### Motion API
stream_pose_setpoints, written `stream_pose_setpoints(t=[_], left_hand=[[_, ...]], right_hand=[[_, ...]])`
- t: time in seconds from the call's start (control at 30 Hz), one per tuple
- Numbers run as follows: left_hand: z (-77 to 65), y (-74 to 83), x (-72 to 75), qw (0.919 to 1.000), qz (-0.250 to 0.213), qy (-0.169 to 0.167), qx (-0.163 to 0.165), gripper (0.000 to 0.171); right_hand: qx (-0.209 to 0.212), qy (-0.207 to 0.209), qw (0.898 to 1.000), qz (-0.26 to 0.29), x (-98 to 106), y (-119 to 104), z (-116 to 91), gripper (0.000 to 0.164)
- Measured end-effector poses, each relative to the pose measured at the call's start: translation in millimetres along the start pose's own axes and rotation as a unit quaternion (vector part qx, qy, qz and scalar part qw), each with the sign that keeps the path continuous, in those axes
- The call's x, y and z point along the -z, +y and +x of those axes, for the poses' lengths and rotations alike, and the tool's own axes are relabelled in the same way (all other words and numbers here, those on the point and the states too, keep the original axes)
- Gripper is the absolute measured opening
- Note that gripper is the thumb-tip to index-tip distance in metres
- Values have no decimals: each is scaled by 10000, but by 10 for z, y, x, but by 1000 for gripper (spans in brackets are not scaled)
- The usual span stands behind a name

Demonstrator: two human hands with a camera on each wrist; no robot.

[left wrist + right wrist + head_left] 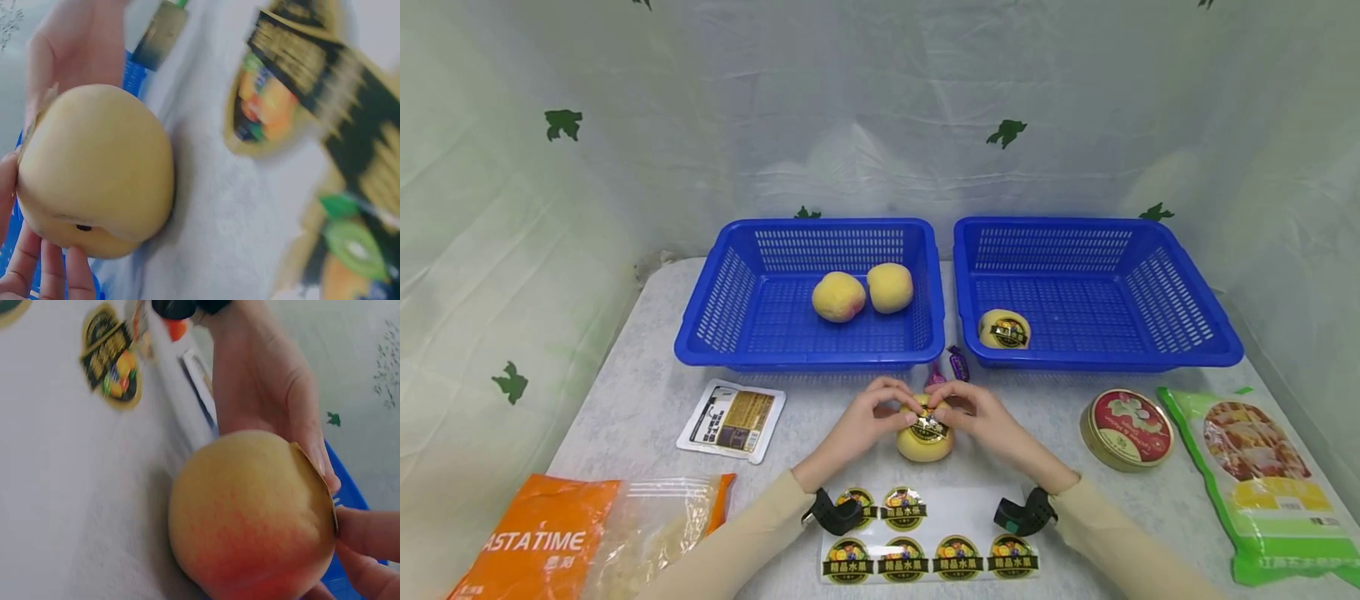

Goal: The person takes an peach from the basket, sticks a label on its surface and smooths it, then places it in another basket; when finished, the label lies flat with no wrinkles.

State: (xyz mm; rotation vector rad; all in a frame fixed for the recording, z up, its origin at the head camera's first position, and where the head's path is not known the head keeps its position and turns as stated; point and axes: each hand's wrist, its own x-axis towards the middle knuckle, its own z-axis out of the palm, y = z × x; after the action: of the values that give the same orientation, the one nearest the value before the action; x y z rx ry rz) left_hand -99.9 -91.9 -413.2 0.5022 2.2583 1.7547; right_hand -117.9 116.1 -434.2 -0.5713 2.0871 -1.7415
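The left hand [867, 423] and right hand [983, 418], fingers curled, hold a yellow peach [922, 451] between them over the worktop [643, 408], touching its black-and-gold sticker [930, 428]. A sticker sheet [958, 512] lies nearer the person; two blue baskets [835, 359] stand beyond.

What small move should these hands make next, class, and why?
Probably press the fruit sticker flat against the held peach: the left hand and right hand both touch it, and one edge seems slightly raised in the right wrist view.
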Motion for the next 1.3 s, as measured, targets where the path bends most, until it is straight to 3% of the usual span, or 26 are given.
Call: stream_pose_setpoints(t=[0.17,0.4,0.5,0.7,0.8,0.93,1.07,1.3], left_hand=[[28,9,-13,9991,-338,14,255,14],[37,39,-52,9940,-854,224,649,19],[45,9,-54,9958,-745,189,491,19],[77,-240,-76,9999,-93,0,-100,19],[62,-318,-110,9994,274,-92,-190,29],[46,-328,-166,9985,537,52,-71,40],[44,-305,-184,9984,554,86,4,39],[68,-332,-83,9980,143,-455,-411,27]], right_hand=[[-388,-62,9976,573,17,35,8,20],[-283,-72,9984,482,9,67,16,19],[-248,-155,9984,484,17,85,14,21],[-16,-289,9986,443,25,72,2,29],[81,-284,9987,416,17,59,-3,29],[202,-380,9984,367,17,76,-10,31],[412,-489,9977,208,27,113,-18,34],[311,-454,9985,-50,23,110,-27,37]])
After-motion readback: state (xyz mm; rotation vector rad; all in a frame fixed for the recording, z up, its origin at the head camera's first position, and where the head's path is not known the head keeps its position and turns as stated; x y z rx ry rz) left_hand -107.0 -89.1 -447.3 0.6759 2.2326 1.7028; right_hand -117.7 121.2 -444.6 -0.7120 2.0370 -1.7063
